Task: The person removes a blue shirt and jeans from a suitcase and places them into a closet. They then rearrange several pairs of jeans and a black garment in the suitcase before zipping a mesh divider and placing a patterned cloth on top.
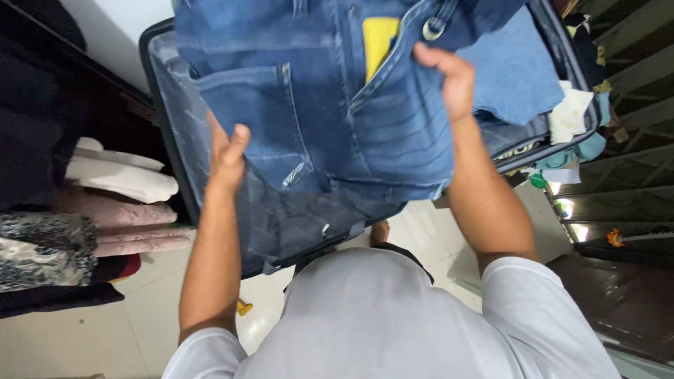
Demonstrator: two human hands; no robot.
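The person is holding up a big pair of dark blue denim jeans [330, 105] with both hands. The jeans are hanging in the air over an open dark grey suitcase [184, 119] that is standing on the white tiled floor [84, 337].

The left hand [226, 156] is gripping the left side of the jeans, just beside a back pocket. Its thumb is showing on the front of the cloth and its other fingers are hiding behind, so the grip is pinching the jeans. The right hand [449, 78] is holding the right side near the waistband, close to a shiny round metal button [433, 29]. Its fingers are curling over the edge of the cloth, so this grip is pinching the jeans too. A yellow patch [379, 38] is showing inside the waist of the jeans.

A lighter blue folded cloth [516, 67] is lying in the suitcase behind the jeans. A small white cloth [570, 111] is sitting at the right edge of the suitcase. On the left, soft white and pink folded clothes [123, 203] are lying in a pile near the suitcase. A tiny yellow thing [243, 307] is lying on the floor by the person's left arm. The person is wearing a light grey shirt [379, 323].
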